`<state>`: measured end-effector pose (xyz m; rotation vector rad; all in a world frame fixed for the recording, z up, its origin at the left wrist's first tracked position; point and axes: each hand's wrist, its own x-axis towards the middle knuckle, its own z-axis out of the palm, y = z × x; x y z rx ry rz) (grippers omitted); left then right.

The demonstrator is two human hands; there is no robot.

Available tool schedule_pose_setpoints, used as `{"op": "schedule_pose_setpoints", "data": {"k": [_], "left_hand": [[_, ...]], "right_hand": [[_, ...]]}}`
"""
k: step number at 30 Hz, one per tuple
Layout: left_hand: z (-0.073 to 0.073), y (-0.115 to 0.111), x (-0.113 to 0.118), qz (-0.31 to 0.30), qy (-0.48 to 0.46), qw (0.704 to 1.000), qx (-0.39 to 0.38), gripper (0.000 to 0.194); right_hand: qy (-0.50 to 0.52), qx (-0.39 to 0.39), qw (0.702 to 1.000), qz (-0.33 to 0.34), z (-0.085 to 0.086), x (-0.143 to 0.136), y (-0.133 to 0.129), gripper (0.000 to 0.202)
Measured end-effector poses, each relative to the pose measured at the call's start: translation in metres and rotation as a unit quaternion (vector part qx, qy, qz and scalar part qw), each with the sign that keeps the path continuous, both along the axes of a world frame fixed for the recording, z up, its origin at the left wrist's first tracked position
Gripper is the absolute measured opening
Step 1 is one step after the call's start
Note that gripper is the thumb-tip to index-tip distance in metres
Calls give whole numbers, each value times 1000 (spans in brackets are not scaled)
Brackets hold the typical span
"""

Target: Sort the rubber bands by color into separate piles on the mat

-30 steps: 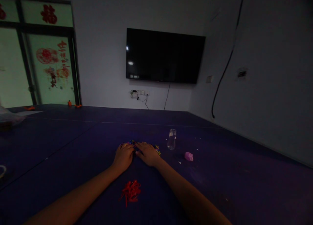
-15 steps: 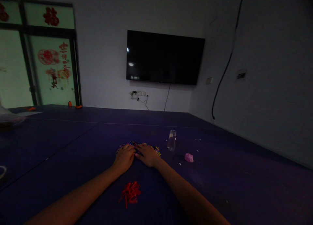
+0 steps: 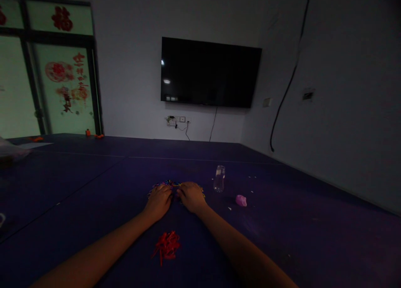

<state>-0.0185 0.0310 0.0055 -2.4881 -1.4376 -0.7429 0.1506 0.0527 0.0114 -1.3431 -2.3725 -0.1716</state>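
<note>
Dim purple table (image 3: 94, 204) | left hand (image 3: 159, 198), right hand (image 3: 191, 197) partly cover multicoloured pile (image 3: 169, 183) | whether either grips is unclear

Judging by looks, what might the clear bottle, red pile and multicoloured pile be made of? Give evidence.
Clear bottle: smooth glass or plastic; the table shows through it, with pale glints.
Red pile: possibly rubber or ribbon; thin, curling strands with faint sheen.
Multicoloured pile: perhaps rubber or plastic; thin loops, partly covered, finish unclear.
</note>
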Motion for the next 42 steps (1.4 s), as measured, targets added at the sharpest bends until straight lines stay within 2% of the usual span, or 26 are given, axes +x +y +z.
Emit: {"op": "schedule_pose_setpoints", "data": {"k": [5, 10, 17, 25, 31, 36, 42], "left_hand": [[-2, 2, 1, 4, -7, 1000, 1, 20], [-3, 3, 1, 7, -1, 1000, 6, 21], [-1, 1, 2, 10, 3, 1000, 5, 20], [0, 1, 1, 4, 4, 1000, -3, 18], [-1, 2, 1, 3, 5, 1000, -2, 19], [-3, 2, 1, -2, -6, 1000, -4, 21], [-5, 3, 1, 4, -4, 1000, 8, 19]], "right_hand": [[3, -25, 999, 43, -9, 2, 7, 48], [-19, -68, 996, 53, -17, 2, 14, 57], [-13, -33, 998, 60, -11, 2, 13, 46], [-26, -2, 999, -43, 2, 0, 0, 43], [-15, -25, 998, 62, -9, 2, 10, 46], [-33, -58, 996, 62, -18, 3, 17, 51], [-24, -43, 996, 75, -19, 3, 18, 49]]}}
